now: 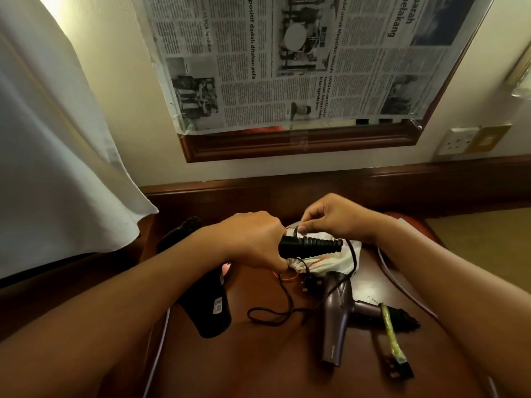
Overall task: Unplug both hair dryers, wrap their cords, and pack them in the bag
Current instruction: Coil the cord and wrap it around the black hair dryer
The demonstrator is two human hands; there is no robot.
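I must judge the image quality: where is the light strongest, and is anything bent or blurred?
Head view: the light is strongest top left, above the curtain; the table is dim. The wide lens bends the frame and the forearms at the edges. The far right edge is smeared; the left hand and right hand stay fairly sharp.

My single head-worn camera looks forward and steeply down, close over the table (258, 369), taking in the wall and taped newspaper (287, 61) beyond.
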